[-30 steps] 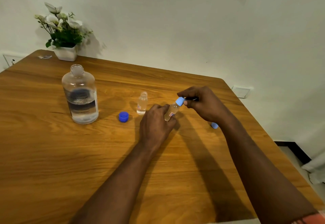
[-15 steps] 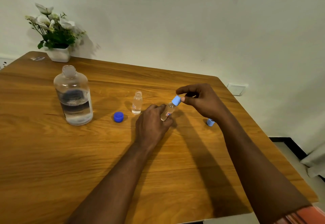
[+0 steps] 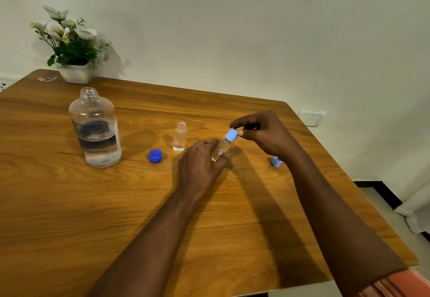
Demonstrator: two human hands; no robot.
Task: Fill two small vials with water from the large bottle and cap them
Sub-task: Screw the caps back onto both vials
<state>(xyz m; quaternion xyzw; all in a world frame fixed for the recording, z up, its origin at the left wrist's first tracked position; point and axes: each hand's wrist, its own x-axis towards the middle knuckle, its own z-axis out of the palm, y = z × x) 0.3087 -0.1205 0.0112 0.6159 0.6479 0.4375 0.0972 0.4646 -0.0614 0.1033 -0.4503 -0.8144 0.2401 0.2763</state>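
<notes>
Vial, tilted, is gripped by the left hand at the middle of the wooden table. The right hand pinches its light blue cap. Second vial stands uncapped. Flower pot at far corner, white wall behind.

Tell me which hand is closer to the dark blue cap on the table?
Left. The left hand, holding a vial, is just right of the dark blue cap; the right hand, pinching that vial's light blue cap, is farther right.
</notes>
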